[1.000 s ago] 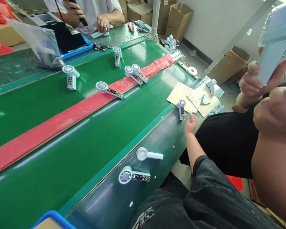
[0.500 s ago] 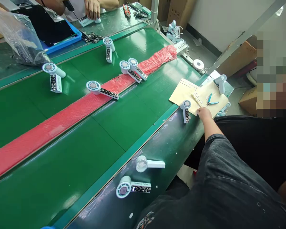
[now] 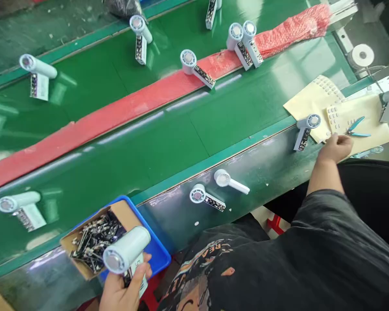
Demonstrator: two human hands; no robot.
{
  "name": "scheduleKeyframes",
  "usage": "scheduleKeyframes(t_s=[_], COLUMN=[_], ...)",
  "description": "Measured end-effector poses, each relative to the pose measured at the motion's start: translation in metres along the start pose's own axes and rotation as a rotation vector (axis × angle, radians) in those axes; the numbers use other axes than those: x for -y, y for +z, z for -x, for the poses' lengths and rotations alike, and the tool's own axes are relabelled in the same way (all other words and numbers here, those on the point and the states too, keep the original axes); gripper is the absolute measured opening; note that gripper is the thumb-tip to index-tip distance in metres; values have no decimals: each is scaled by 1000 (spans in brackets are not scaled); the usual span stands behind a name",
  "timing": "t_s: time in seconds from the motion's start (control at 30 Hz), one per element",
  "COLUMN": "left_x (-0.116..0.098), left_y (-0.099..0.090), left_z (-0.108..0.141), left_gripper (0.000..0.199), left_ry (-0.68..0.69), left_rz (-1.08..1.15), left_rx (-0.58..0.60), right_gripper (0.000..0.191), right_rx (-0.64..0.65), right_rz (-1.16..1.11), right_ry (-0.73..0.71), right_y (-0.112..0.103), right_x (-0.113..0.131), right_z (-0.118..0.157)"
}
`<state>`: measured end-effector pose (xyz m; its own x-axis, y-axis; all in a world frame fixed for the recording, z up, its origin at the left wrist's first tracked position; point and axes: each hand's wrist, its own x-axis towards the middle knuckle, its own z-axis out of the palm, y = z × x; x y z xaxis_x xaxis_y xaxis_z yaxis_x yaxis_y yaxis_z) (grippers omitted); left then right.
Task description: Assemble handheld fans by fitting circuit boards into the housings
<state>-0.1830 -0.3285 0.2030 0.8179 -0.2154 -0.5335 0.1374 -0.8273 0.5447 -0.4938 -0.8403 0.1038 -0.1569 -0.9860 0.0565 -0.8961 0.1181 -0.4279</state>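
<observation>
My left hand is wrapped round the handle of a pale blue handheld fan with a bare circuit board, over a blue tray. Behind that fan, a cardboard box in the tray holds dark small parts. At the right, my right hand has its fingers pinched at the edge of a cream sticker sheet; whatever they hold is too small to make out. Blue-handled nippers lie on the sheet, and a fan is left of my hand.
Several fans stand on the green belt and along the red wrap strip. Two more fans lie on the near table ledge. A white roll is at the far right.
The view has swung left and down, bringing in my left hand with its fan, the blue tray and the box. My right hand remains at the sticker sheet, fingers still together.
</observation>
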Motion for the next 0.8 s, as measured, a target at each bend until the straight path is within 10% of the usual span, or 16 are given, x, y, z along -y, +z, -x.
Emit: scheduleKeyframes(t_s=[0.27,0.6,0.8], left_x=[22,27,22], left_y=[-10,-18,-15], left_z=[3,22,39], left_gripper=[62,64,58], left_ry=[-41,-107,-65], left_rz=[-30,7,27], left_rx=[142,146,39], right_gripper=[19,6,62], right_rx=[835,797,783], right_rz=[-294,-125,-138], right_ry=[-523,-514,-290], right_y=[40,53,75], right_x=[86,101,87], right_z=[205,216,205])
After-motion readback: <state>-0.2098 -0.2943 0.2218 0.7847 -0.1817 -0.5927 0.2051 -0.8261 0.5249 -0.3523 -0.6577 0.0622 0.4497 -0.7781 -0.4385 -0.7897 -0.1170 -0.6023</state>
